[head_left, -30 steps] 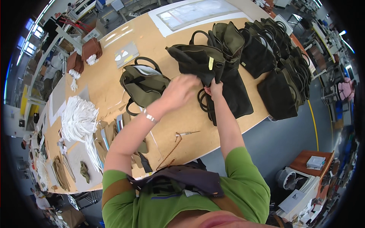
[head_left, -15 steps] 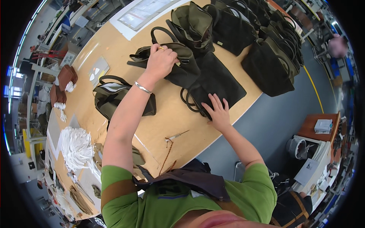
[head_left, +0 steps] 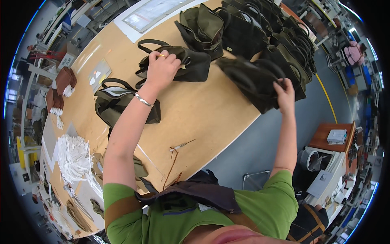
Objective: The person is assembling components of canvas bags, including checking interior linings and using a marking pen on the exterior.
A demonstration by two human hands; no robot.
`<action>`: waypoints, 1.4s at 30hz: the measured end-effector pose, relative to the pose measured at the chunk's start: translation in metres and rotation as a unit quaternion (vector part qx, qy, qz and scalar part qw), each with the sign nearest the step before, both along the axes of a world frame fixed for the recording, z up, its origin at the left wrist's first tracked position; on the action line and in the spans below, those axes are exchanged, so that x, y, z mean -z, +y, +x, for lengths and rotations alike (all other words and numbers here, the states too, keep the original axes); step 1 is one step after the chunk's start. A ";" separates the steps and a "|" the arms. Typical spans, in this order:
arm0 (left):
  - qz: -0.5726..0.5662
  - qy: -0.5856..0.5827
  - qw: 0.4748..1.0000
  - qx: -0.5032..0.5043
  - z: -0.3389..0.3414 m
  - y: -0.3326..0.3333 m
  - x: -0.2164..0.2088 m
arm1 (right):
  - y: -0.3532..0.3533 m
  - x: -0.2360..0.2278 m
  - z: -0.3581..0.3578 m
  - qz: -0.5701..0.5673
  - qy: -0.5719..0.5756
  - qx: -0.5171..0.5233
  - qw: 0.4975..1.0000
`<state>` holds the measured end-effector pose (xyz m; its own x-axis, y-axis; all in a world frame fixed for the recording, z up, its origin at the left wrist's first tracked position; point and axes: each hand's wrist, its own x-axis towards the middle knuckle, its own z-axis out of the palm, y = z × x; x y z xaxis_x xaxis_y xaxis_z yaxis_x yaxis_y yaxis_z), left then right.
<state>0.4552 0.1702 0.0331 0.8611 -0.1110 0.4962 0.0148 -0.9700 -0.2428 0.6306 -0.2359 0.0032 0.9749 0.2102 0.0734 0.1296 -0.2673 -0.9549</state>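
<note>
With its fingers bent over the top edge, my left hand (head_left: pixel 163 69) grips a dark handbag (head_left: pixel 198 67) lying tilted on the table. The bag's handle loops out toward the far left. My right hand (head_left: pixel 285 92) is closed on a second, dark handbag (head_left: pixel 252 86) and holds it at the table's right edge. That bag is smeared by motion, with its handles toward me. Left of my left forearm stands another handbag (head_left: pixel 118 106) with a pale lining showing. An olive-lined handbag (head_left: pixel 201 26) stands gaping just beyond the one under my left hand.
Several dark handbags (head_left: pixel 292 51) crowd the table's far right. A thin pointed tool (head_left: pixel 185 144) and a braided brown cord (head_left: pixel 170 168) lie on the tan table (head_left: pixel 191 110) near me. White strips (head_left: pixel 73 156) are heaped at the left. A cabinet (head_left: pixel 319 136) stands at the right.
My right hand has gone from resting flat on the lying handbag to gripping it, and has moved it right and away from me. The bag in my left hand has turned slightly.
</note>
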 end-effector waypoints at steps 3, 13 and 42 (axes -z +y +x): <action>0.021 -0.005 1.000 0.002 0.005 0.008 -0.006 | -0.037 -0.011 0.027 0.116 0.151 0.053 0.980; -0.125 0.078 0.989 -0.025 0.002 -0.037 0.041 | 0.118 -0.009 -0.075 -0.162 -0.353 -0.120 0.914; -0.641 0.357 0.678 -0.053 -0.277 -0.152 0.084 | 0.266 0.114 -0.038 -0.006 0.133 -0.019 0.991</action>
<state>0.1782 0.0178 -0.0506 0.9023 0.0986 -0.4197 0.4227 -0.3938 0.8163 0.5925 0.0297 -0.1110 0.9506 0.2467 -0.1885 -0.1167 -0.2789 -0.9532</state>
